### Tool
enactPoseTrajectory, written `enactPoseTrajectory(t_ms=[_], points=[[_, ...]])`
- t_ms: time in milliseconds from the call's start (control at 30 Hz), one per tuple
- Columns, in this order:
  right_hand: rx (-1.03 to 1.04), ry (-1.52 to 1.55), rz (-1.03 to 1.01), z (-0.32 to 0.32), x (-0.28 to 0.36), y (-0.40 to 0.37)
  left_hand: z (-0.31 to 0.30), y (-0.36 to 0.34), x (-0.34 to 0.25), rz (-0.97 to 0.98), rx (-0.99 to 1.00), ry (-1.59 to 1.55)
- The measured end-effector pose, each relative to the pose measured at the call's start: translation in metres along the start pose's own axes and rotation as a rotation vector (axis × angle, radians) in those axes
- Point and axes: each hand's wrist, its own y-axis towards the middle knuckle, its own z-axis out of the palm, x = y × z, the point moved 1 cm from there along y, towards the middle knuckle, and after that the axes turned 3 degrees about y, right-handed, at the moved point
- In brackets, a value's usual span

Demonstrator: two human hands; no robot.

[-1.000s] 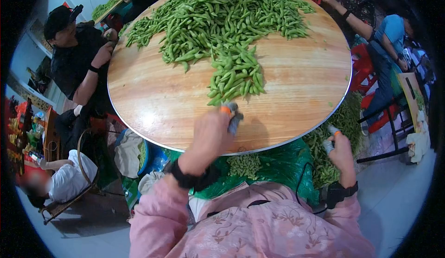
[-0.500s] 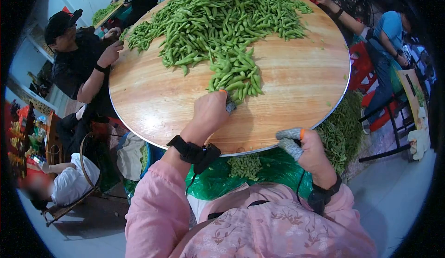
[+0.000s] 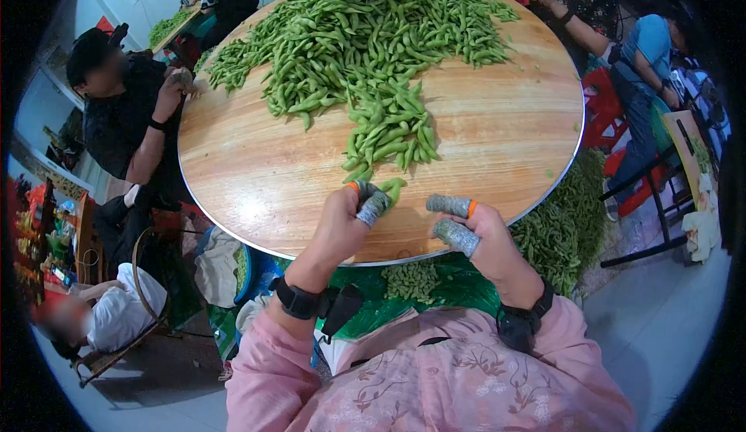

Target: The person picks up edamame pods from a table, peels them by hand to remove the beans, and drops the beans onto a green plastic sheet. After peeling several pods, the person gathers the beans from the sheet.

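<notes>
My left hand (image 3: 342, 222) is closed on a green soybean pod (image 3: 394, 190) over the near part of the round wooden table (image 3: 482, 129). A second pod seems to stick out by its fingers. Knitted grey finger sleeves cover the thumb and forefinger. To its right, my right hand (image 3: 489, 242) is open, its sleeved thumb and forefinger apart with nothing between them. Ahead of both hands, a tongue of loose pods (image 3: 392, 133) runs down from the big pile of pods (image 3: 350, 43). Shelled beans (image 3: 412, 280) lie on green plastic (image 3: 466, 296) below the table edge.
A heap of green pods or hulls (image 3: 567, 222) stands on the floor at the right. One person in black (image 3: 116, 121) sits at the left table edge, another (image 3: 575, 5) at the far right. A blue tub (image 3: 245, 273) with a cloth is at lower left.
My left hand has drawn back from the tongue of pods toward me, bringing a pod along. My right hand has moved left and forward over the table, its thumb and forefinger spreading.
</notes>
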Motion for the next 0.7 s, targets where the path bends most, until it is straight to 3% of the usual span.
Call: enactPoseTrajectory(t_ms=[33, 100, 200, 300, 333, 400, 533, 600, 700], points=[[-0.003, -0.001, 0.002, 0.0, -0.001, 0.002, 0.006, -0.004, -0.003, -0.044, 0.063, -0.122], [0.076, 0.316, 0.192, 0.002, -0.004, 0.007, 0.017, -0.014, -0.008, -0.024, 0.089, -0.204], [0.143, 0.306, 0.19, 0.003, -0.003, 0.009, 0.03, -0.022, -0.006, -0.102, 0.227, -0.37], [0.13, 0.281, 0.171, 0.005, -0.006, 0.005, 0.041, -0.031, -0.007, -0.141, 0.151, -0.612], [0.13, 0.281, 0.174, 0.007, -0.005, 0.003, 0.041, -0.034, -0.009, -0.143, 0.151, -0.614], [0.088, 0.248, 0.111, 0.01, 0.0, -0.001, 0.038, -0.039, -0.018, -0.008, 0.139, -0.332], [0.115, 0.195, 0.113, 0.005, 0.002, -0.009, 0.036, -0.043, -0.021, -0.005, 0.118, -0.344], [0.126, 0.175, 0.137, 0.003, 0.003, -0.013, 0.038, -0.045, -0.024, 0.113, 0.072, -0.292], [0.098, 0.208, 0.142, 0.004, 0.007, -0.016, 0.036, -0.046, -0.027, 0.134, 0.14, -0.183]])
